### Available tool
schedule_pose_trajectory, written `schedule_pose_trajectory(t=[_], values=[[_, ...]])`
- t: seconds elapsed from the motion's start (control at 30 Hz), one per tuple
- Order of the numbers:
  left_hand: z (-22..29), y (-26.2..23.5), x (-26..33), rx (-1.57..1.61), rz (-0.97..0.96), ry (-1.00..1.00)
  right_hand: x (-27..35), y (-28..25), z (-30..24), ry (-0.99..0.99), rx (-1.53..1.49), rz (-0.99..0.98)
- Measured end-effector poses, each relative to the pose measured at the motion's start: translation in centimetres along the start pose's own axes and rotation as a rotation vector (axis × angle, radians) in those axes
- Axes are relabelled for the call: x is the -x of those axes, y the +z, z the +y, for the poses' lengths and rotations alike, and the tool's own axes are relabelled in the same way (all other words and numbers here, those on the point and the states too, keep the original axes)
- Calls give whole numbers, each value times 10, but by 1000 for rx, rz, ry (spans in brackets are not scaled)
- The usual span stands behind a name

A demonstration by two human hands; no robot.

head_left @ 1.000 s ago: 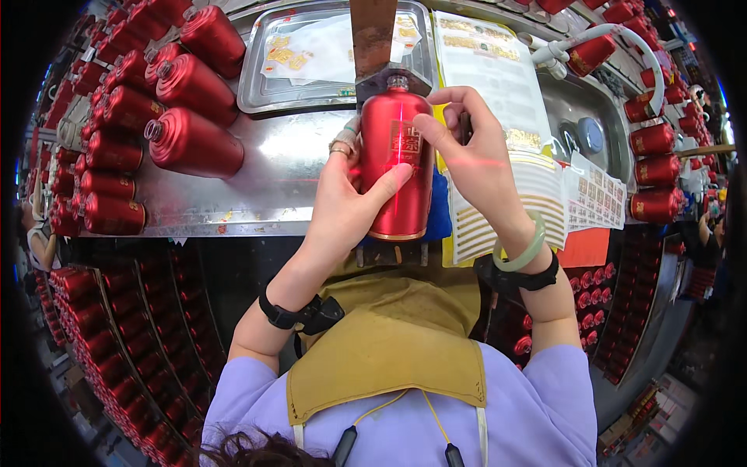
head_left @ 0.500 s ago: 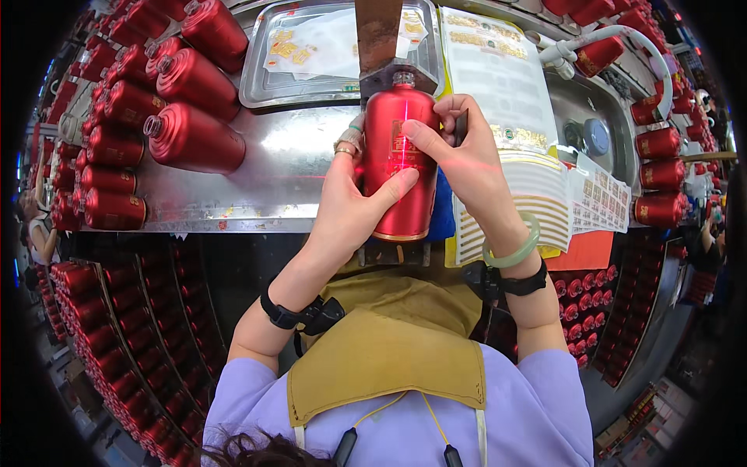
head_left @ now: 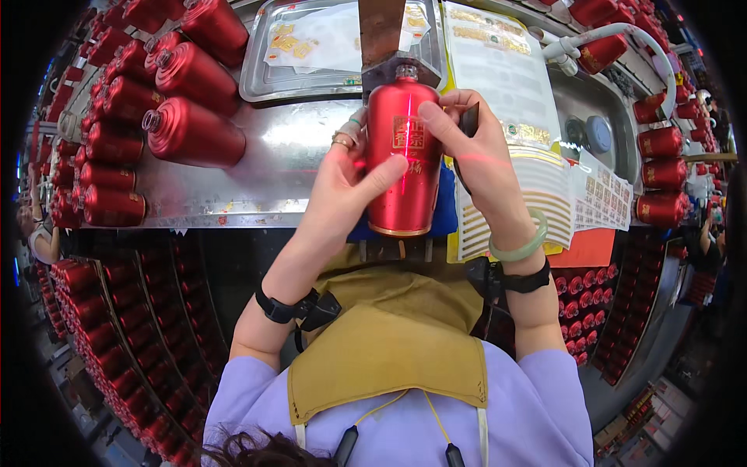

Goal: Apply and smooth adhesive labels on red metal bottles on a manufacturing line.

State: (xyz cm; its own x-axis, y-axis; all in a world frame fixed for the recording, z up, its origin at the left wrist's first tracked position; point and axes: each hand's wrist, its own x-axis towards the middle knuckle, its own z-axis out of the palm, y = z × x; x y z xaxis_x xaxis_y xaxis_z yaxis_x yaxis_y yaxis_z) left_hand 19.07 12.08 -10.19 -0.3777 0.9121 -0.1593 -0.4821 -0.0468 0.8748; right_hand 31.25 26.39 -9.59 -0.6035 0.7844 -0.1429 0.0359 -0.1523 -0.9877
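A glossy red bottle (head_left: 402, 187) with a clear threaded neck and a gold label on its front lies before me, neck pointing away. Around its left side curls my left hand (head_left: 342, 175), the thumb resting on the front below the gold characters. My right hand (head_left: 472, 140) grips the upper right side, its thumb beside the gold label. A thin dark strip (head_left: 468, 121) is tucked in the right hand's fingers; its kind is unclear. Under the bottle lies a blue cloth (head_left: 445, 206). A thin bright light line runs down the bottle and a red one crosses it.
A rusty metal post (head_left: 381, 31) stands just beyond the neck. Behind it sits a steel tray (head_left: 261, 86) with gold stickers. Red bottles (head_left: 194, 132) crowd the left. On the right are sticker sheets (head_left: 502, 86), a sink (head_left: 615, 109) and a curved faucet (head_left: 661, 62).
My right thumb has moved off the gold label toward the bottle's upper right, uncovering the characters. The left thumb has slid slightly up and left. The bottle stays nearly in place.
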Motion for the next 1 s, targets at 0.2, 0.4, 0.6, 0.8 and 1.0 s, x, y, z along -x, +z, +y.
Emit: schedule_pose_trajectory(t=[0.2, 0.4, 0.6, 0.8, 1.0], values=[[4, 0, 0, -30, 12, -32, 3, 4, -2, -9, 48, 23], [-7, 2, 0, -127, 30, 48, 3, 4, -1, -14, 39, 32], [-9, 1, 0, -142, 29, 70, 2, 5, 2, -23, 33, 34], [-2, 4, 2, -122, 21, 49, 2, 3, 2, -5, 32, 14], [-5, 4, 3, -127, 41, 65, 3, 3, 1, 5, 45, 6]])
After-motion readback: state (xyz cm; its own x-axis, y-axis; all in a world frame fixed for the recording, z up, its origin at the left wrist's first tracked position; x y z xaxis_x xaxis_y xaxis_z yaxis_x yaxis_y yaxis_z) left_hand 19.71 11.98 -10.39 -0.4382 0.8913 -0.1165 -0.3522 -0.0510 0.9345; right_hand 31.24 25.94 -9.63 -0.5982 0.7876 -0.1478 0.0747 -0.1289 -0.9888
